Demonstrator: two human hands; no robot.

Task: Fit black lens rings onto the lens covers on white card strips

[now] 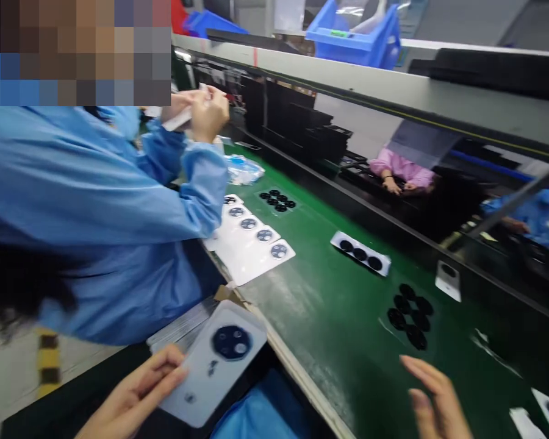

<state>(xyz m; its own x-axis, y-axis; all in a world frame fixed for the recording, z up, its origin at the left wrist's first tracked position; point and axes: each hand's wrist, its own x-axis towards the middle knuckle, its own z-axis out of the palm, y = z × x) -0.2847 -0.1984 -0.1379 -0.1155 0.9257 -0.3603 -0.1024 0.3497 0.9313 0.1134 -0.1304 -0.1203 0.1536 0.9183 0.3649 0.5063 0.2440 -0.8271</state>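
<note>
My left hand (132, 396) holds a pale grey phone back cover (213, 366) by its left edge, down at the near side of the green belt (329, 317). The cover faces up and shows a round dark camera ring. My right hand (434, 399) hovers over the belt at the lower right, fingers spread, holding nothing. A cluster of black round lens pieces (410, 316) lies just beyond its fingertips.
A person in a blue smock (96, 213) works close on my left, hands raised on a small white part. White back covers (251, 235) lie in a row beside that person. A strip of black rings (360, 253) and more rings (277, 200) lie on the belt. Blue bins (354, 36) stand behind.
</note>
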